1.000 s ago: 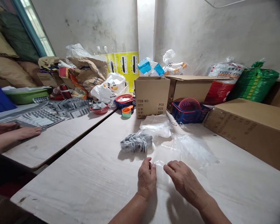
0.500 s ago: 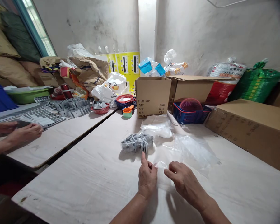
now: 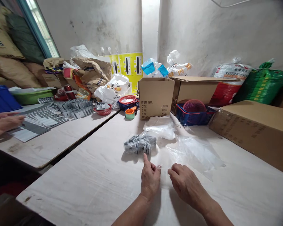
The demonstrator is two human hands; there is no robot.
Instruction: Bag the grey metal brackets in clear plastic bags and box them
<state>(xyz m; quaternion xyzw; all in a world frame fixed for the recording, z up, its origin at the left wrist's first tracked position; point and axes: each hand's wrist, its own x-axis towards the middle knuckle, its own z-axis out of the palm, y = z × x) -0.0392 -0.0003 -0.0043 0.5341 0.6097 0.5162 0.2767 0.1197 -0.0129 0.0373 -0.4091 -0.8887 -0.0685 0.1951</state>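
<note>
Between my two hands a clear plastic bag stands up a little from the table. My left hand pinches its left edge between thumb and curled fingers, the index finger stretched forward. My right hand is closed on the right edge, its fingertips partly hidden. Just beyond my left index finger lies a bundle of dark grey pieces wrapped in clear plastic. More flat clear bags are spread to the right, and another pile of clear bags lies behind the bundle.
An upright cardboard box stands at the back, beside a blue basket. A large carton borders the right side. A tape dispenser sits near the gap between tables. At left, a co-worker's hands are over printed sheets.
My right hand's fingers have closed further at the bag, whose raised top now looks flatter. The co-worker's hands have moved left and away. The view has shifted slightly.
</note>
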